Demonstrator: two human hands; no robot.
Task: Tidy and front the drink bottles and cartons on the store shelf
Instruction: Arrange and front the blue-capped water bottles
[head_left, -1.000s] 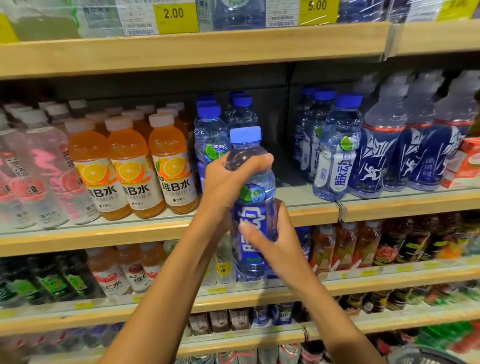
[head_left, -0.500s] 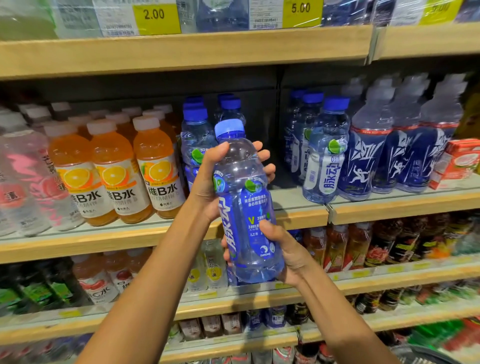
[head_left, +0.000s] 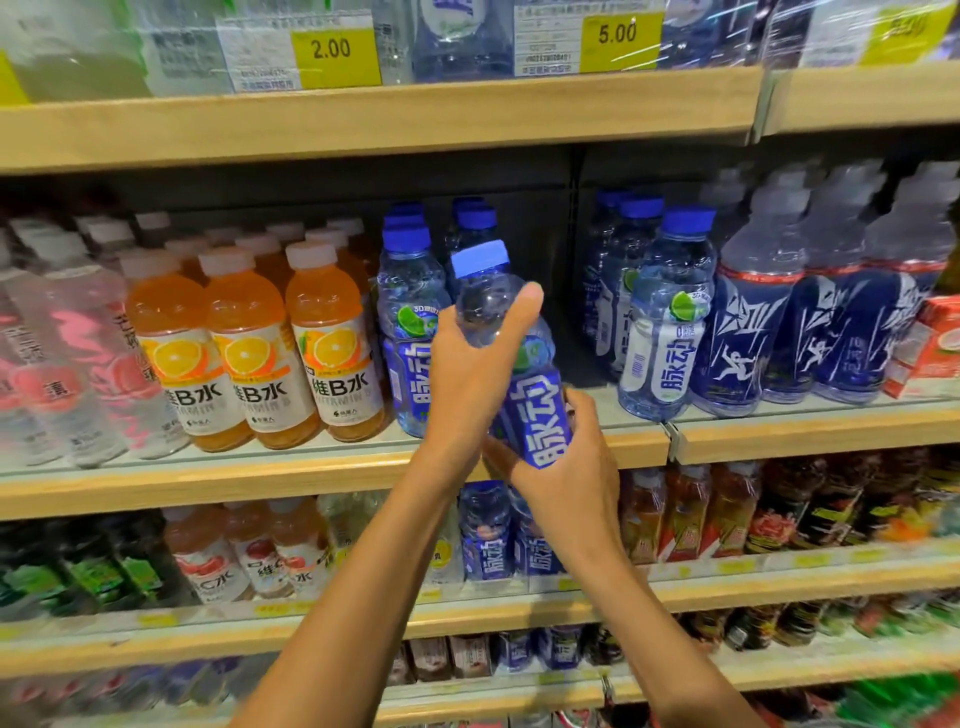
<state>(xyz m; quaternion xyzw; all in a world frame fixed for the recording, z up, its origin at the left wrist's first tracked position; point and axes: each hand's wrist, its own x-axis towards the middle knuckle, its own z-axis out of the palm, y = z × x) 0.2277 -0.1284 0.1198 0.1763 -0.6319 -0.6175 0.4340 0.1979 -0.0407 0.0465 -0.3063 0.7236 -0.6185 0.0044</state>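
Below the forearms, the lower shelf's blue-labelled bottles (head_left: 485, 540) and red-brown ones (head_left: 685, 514) are partly hidden by the arms. Further in, the wooden lip of the middle shelf (head_left: 260, 478) crosses behind both wrists. On that shelf stand pink-labelled clear bottles (head_left: 67, 364), three fronted orange bottles (head_left: 244, 353), a blue-capped row (head_left: 410, 322), then a bare gap, another blue-capped row (head_left: 667, 332), dark blue sport bottles (head_left: 753, 332) and a red carton (head_left: 935, 343) at the far right. Yellow price tags, 2.00 (head_left: 332, 49) and 5.00 (head_left: 618, 34), hang on the shelf above

The held bottle (head_left: 537, 415) is in the air in front of the gap, just right of the left blue row, leaning with its cap up and to the left. The right hand (head_left: 571, 467) grips its lower part, fingers curled round the label. The left hand (head_left: 470, 384) grips its shoulder, thumb laid across the clear plastic

Half a second ago the small-print side of the label faced out and the base hung below the shelf lip; now the large white characters face out and the base sits level with the lip
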